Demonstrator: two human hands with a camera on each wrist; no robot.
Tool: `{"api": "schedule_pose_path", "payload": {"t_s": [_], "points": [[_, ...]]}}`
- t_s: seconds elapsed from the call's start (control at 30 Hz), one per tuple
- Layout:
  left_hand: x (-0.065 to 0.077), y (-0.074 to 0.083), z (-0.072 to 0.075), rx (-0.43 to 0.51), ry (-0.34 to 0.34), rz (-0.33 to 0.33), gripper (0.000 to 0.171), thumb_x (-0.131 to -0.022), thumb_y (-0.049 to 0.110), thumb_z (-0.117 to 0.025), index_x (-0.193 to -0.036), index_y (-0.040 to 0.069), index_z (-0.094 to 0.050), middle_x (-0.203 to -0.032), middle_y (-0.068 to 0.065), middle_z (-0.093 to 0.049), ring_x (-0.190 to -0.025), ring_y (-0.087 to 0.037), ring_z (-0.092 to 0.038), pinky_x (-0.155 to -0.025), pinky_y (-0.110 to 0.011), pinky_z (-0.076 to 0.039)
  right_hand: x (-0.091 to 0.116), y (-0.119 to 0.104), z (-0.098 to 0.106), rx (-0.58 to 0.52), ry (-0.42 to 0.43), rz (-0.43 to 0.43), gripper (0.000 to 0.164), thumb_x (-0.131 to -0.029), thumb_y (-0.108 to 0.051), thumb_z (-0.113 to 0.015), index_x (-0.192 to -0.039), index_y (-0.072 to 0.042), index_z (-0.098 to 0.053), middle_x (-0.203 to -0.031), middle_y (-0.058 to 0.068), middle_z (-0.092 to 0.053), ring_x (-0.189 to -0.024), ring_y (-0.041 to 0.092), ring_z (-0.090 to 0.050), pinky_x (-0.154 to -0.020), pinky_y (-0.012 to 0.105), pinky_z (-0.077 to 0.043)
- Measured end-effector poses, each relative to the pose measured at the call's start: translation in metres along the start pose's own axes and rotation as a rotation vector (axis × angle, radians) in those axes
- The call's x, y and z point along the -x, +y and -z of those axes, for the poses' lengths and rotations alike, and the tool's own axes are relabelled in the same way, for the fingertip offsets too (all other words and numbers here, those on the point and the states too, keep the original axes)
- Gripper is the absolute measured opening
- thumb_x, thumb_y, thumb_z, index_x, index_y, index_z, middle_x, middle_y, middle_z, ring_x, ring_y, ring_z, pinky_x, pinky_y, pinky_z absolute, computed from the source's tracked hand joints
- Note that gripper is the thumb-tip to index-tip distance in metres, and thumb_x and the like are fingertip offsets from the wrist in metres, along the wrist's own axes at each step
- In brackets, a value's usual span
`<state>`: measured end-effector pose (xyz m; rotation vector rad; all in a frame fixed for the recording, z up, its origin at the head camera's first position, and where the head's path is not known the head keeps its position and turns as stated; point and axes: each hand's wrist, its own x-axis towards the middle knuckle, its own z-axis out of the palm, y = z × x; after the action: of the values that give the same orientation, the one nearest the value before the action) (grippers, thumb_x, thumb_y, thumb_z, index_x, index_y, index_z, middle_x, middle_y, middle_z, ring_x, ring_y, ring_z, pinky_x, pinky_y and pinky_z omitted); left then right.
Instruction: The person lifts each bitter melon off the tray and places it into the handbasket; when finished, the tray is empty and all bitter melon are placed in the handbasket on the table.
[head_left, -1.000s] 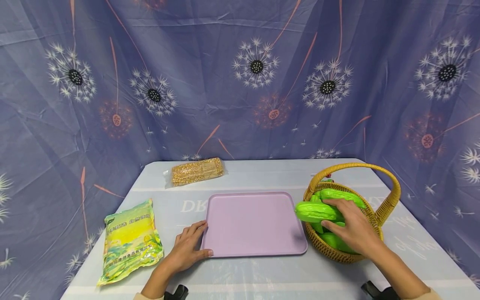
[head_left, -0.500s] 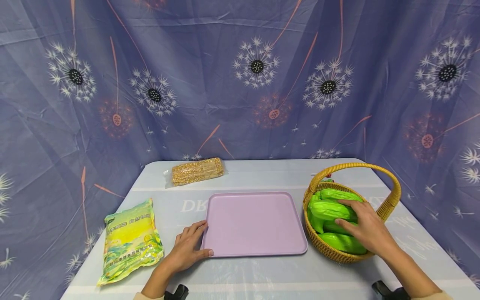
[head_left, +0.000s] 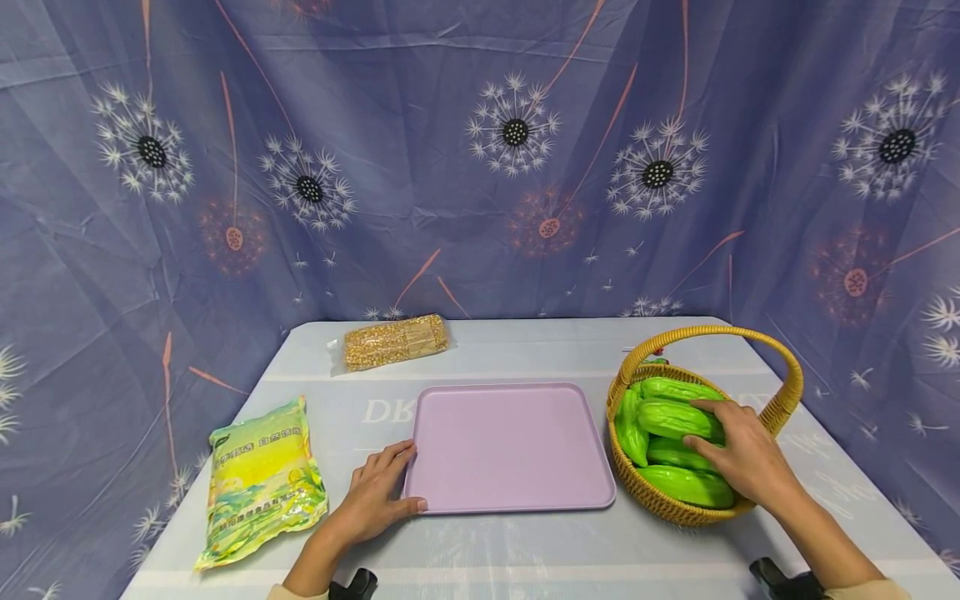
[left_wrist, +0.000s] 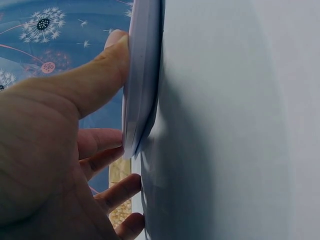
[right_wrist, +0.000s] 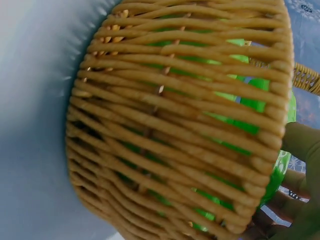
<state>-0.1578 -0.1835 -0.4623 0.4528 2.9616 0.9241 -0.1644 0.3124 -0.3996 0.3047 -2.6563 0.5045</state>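
Note:
A wicker basket (head_left: 637,496) with a tall arched handle stands on the right of the table, holding several bright green bitter melons (head_left: 686,486). My right hand (head_left: 750,450) reaches in over its right side and grips the right end of a ridged bitter melon (head_left: 671,417) between thumb and fingers. From the right wrist camera, the basket's woven wall (right_wrist: 175,115) hides most of that melon. A flat lilac tray (head_left: 510,450) lies at the table's middle. Beside its left edge rests my left hand (head_left: 375,496), thumb and loosely extended fingers touching the rim (left_wrist: 140,75).
A yellow-green printed bag (head_left: 262,483) lies at the table's left. Behind the tray is a clear pack of corn kernels (head_left: 395,342). Some small red and green thing (head_left: 657,357) shows behind the basket. A dandelion-patterned curtain (head_left: 420,167) hangs around the table.
My right hand has moved right and lowered the bitter melon from over the basket's left rim onto the others inside. My left hand and the tray have stayed in place.

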Motion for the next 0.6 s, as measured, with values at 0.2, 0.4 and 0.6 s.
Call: {"api": "schedule_pose_path", "payload": {"t_s": [0.2, 0.4, 0.6], "points": [[0.000, 0.000, 0.001, 0.003, -0.002, 0.002, 0.081, -0.073, 0.042, -0.077, -0.137, 0.003, -0.047, -0.146, -0.005, -0.040, -0.128, -0.030, -0.039, -0.096, -0.052, -0.028, 0.002, 0.005, -0.002, 0.028, 0.014, 0.001, 0.054, -0.073, -0.014, -0.078, -0.119, 0.004, -0.056, -0.114, 0.032, -0.057, -0.101, 0.049, -0.049, -0.082, 0.060, -0.037], [0.000, 0.001, 0.001, 0.011, -0.006, 0.007, 0.080, -0.073, 0.041, -0.077, -0.137, 0.003, -0.047, -0.146, -0.006, -0.040, -0.128, -0.030, -0.039, -0.096, -0.052, -0.028, 0.002, 0.009, -0.003, 0.064, -0.011, -0.032, 0.055, -0.073, -0.013, -0.078, -0.120, 0.006, -0.055, -0.114, 0.034, -0.055, -0.101, 0.050, -0.049, -0.080, 0.062, -0.038], [0.001, 0.001, 0.001, 0.009, -0.006, 0.002, 0.080, -0.073, 0.041, -0.077, -0.137, 0.003, -0.047, -0.146, -0.006, -0.040, -0.128, -0.030, -0.039, -0.095, -0.052, -0.028, 0.003, 0.012, -0.007, 0.074, -0.027, -0.053, 0.056, -0.073, -0.014, -0.078, -0.119, 0.007, -0.055, -0.113, 0.034, -0.055, -0.100, 0.052, -0.049, -0.080, 0.063, -0.038]]}}
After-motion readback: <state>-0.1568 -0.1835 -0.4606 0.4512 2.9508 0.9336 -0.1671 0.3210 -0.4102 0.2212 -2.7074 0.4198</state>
